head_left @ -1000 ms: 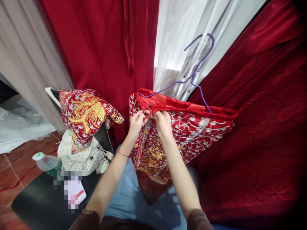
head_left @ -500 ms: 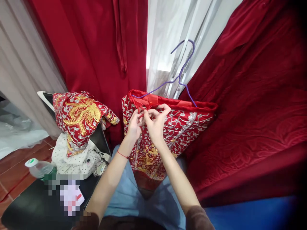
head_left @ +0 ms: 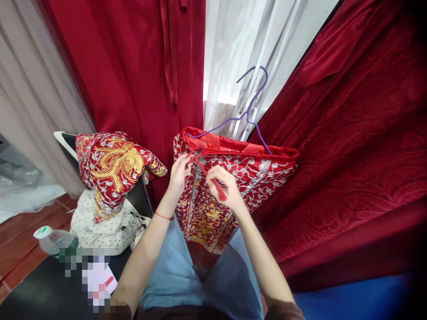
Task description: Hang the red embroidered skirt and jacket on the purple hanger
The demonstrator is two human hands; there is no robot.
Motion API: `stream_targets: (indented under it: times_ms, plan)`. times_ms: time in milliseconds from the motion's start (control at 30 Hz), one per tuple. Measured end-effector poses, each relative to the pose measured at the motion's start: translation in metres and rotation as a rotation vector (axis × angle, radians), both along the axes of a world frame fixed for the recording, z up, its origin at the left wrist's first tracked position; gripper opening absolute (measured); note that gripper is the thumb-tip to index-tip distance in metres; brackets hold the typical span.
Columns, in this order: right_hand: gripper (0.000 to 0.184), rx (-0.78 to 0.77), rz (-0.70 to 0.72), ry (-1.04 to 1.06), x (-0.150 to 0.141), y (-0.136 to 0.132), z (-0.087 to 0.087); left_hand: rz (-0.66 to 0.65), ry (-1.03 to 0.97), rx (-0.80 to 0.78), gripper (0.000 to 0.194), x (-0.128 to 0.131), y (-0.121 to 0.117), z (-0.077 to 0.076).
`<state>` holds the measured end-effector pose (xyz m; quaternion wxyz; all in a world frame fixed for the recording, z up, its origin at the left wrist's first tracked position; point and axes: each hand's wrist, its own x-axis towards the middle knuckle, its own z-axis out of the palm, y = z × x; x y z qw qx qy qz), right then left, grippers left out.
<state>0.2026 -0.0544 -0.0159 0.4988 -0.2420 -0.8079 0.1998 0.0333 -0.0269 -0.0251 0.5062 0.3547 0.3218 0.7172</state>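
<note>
A red embroidered garment [head_left: 253,175] with silver and gold thread hangs folded over a purple wire hanger [head_left: 248,113] in front of me, resting above my lap. My left hand [head_left: 178,171] pinches the upper left edge of the garment where a thin red cord [head_left: 203,171] starts. My right hand [head_left: 223,186] is closed on the other end of that cord and holds it taut, down and to the right. The cord runs diagonally between the two hands.
A second red and gold embroidered piece [head_left: 113,164] is draped over a chair back at the left, above a white dotted cloth [head_left: 100,226]. A plastic bottle [head_left: 53,240] lies on a black surface [head_left: 43,289]. Red curtains [head_left: 133,66] and white curtains [head_left: 240,53] hang behind.
My right hand has drawn away from the garment's top edge, down and right, pulling the red cord out straight. The left hand stayed at the edge.
</note>
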Motion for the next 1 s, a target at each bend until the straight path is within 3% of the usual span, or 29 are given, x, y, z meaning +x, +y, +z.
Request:
stream_targets:
  times_ms: [100, 200, 300, 367, 500, 600, 700, 900, 1000]
  plan:
    - [0.015, -0.128, 0.193, -0.294, 0.032, 0.004, -0.011, 0.037, 0.029, 0.006, 0.023, -0.003, 0.007, 0.001]
    - [0.014, -0.191, 0.204, -0.361, 0.041, 0.01, -0.015, 0.049, 0.085, 0.033, 0.02, -0.001, 0.013, 0.003]
    - [0.009, -0.236, 0.071, -0.085, 0.022, 0.021, -0.009, 0.041, 0.195, 0.092, 0.019, 0.002, 0.014, 0.005]
    - [0.017, -0.34, 0.024, 0.14, 0.001, 0.031, -0.003, 0.019, 0.271, 0.149, 0.02, 0.004, 0.014, 0.006]
    - [0.028, -0.494, 0.104, 0.33, -0.028, 0.05, 0.005, -0.014, 0.364, 0.232, 0.025, 0.002, 0.01, 0.004]
    - [0.025, -0.454, 0.085, 0.232, -0.024, 0.051, 0.007, 0.024, 0.412, 0.249, 0.028, -0.005, 0.01, 0.001]
    - [0.021, -0.333, -0.029, 0.144, -0.001, 0.04, 0.008, 0.126, 0.483, 0.266, 0.024, -0.013, 0.016, 0.002]
    - [0.016, -0.075, -0.449, 0.447, 0.041, 0.016, 0.004, 0.373, 0.415, 0.291, 0.022, -0.013, 0.033, 0.018]
    - [0.016, -0.156, -0.383, 0.425, 0.046, 0.019, -0.004, 0.334, 0.381, 0.295, 0.022, -0.006, 0.035, 0.019]
